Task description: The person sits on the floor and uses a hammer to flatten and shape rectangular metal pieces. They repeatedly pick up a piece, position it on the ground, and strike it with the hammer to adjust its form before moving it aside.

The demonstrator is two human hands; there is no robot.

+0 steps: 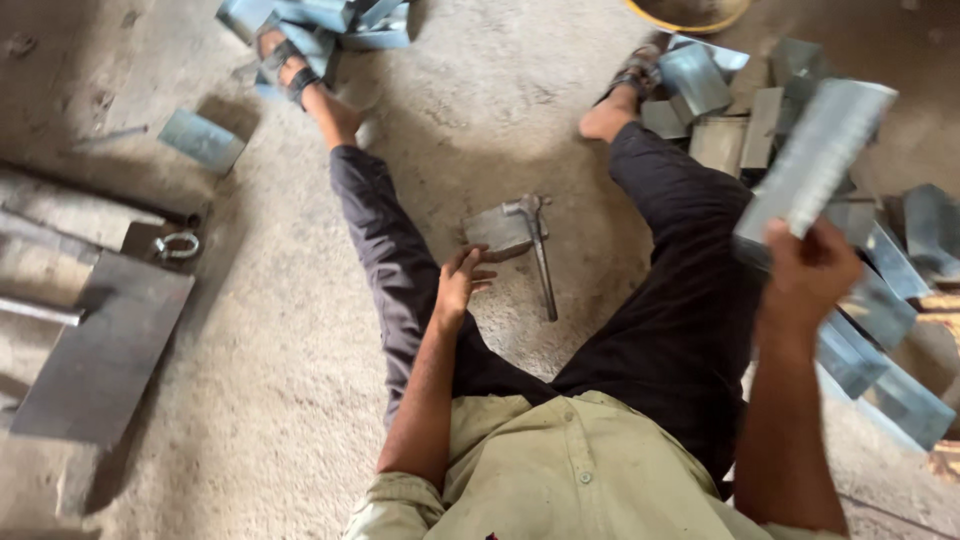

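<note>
I sit on a concrete floor with my legs spread. My right hand [808, 268] is raised at the right and grips a folded sheet-metal piece [815, 160], shiny grey and tilted up to the right. My left hand [460, 282] hangs empty with fingers apart just above my left thigh, close to a metal block [497, 230] with a hammer-like tool [540, 255] lying on the floor between my legs.
A heap of folded sheet-metal pieces [880, 310] lies at my right, more by my right foot [715, 110] and by my left foot [320, 20]. A flat steel plate [100, 360], bars and a shackle [178, 245] lie at the left.
</note>
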